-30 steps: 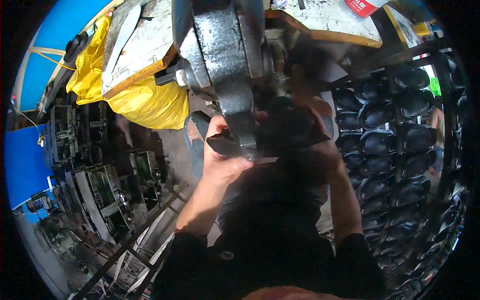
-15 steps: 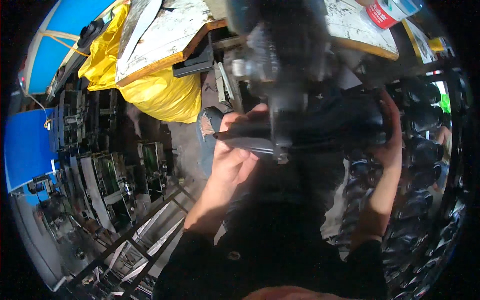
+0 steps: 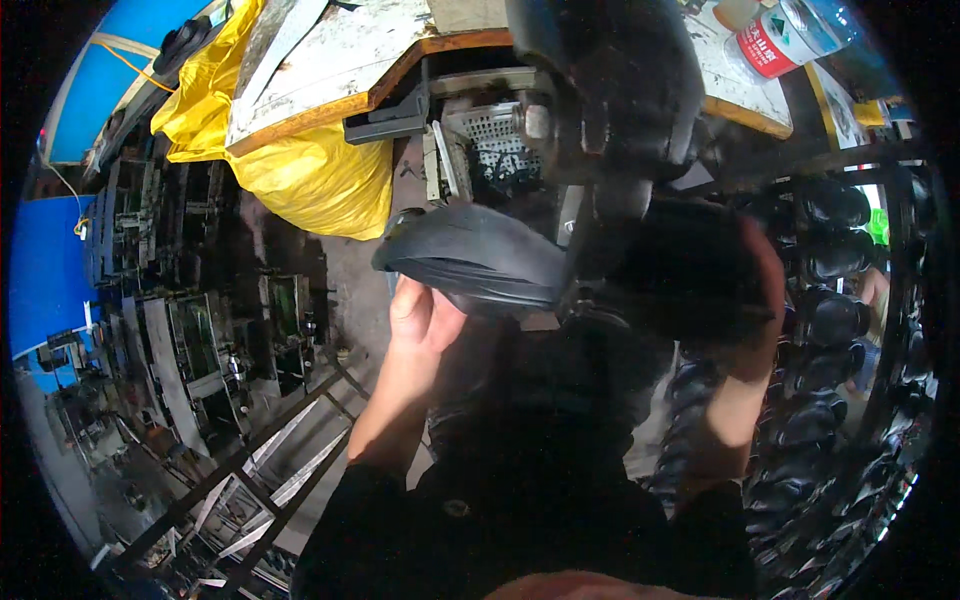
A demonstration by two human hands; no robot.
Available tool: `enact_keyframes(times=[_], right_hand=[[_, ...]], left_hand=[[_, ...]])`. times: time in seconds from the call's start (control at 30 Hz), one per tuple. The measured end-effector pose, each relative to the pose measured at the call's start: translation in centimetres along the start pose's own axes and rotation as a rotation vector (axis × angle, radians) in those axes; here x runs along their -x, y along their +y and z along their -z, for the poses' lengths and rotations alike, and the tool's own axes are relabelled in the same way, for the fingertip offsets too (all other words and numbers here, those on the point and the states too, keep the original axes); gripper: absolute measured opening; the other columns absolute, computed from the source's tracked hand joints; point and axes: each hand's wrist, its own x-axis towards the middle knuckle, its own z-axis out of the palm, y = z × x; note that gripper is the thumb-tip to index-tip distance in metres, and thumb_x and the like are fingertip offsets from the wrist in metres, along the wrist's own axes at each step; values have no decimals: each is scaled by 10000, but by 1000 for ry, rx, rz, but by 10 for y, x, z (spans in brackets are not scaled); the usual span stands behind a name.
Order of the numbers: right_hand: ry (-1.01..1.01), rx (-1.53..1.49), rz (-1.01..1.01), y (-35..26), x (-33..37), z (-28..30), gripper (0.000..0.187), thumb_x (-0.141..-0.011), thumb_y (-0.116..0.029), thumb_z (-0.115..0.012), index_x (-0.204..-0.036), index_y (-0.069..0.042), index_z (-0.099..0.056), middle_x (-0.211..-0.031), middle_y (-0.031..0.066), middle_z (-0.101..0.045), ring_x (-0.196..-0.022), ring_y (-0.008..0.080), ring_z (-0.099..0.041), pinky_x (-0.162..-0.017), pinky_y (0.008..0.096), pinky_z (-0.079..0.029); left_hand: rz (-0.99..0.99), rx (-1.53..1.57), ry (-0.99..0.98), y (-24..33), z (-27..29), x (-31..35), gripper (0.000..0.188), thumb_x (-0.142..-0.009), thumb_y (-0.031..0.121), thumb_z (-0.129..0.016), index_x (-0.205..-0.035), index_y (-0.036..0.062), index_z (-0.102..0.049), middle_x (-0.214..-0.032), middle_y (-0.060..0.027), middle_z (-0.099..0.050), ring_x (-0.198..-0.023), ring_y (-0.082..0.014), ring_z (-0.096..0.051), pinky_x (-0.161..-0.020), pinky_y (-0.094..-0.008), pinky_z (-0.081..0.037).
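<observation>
A black shoe is held level in front of me, its rounded end to the left. The rest of it runs under a dark machine head into deep shadow. My left hand grips the rounded end from below and the near side; most of its fingers are hidden behind the shoe. My right hand is wrapped round the dark right end, its fingers partly lost in shadow. A metal part of the machine comes down close to the middle of the shoe; I cannot tell whether they touch.
A worn white tabletop with a wooden edge lies ahead, a yellow sack below it. A clear plastic jar with a red label stands at the far right. Racks of black shoes line the right; metal frames fill the left.
The shoe's rounded end has turned so more of its side shows. My left hand has shifted left and slightly down along it. My right hand stays at the other end.
</observation>
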Motion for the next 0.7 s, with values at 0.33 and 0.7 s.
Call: enact_keyframes(times=[0.33, 0.7], right_hand=[[-276, 235, 154, -18, -14, -53, 908, -628, -232, -912, -1409, -54, -485, -1412, 165, -535, -1349, 324, -462, -1110, 433, -388], [-418, 279, 282, -30, -32, -84, 854, -661, -395, -878, -1378, -104, -517, -1361, 183, -547, -1301, 372, -489, -1053, 446, -431]], left_hand=[[-231, -357, 228, 61, 1, 29, 512, -937, 270, -588, -1393, 53, -498, -1392, -101, -564, -1269, -263, -544, -1104, -473, -401], [-526, -2127, -394, 65, -155, -2, 1079, -652, 426, -867, -1505, 15, -350, -1522, -230, -386, -1433, -446, -307, -1161, -583, -200]])
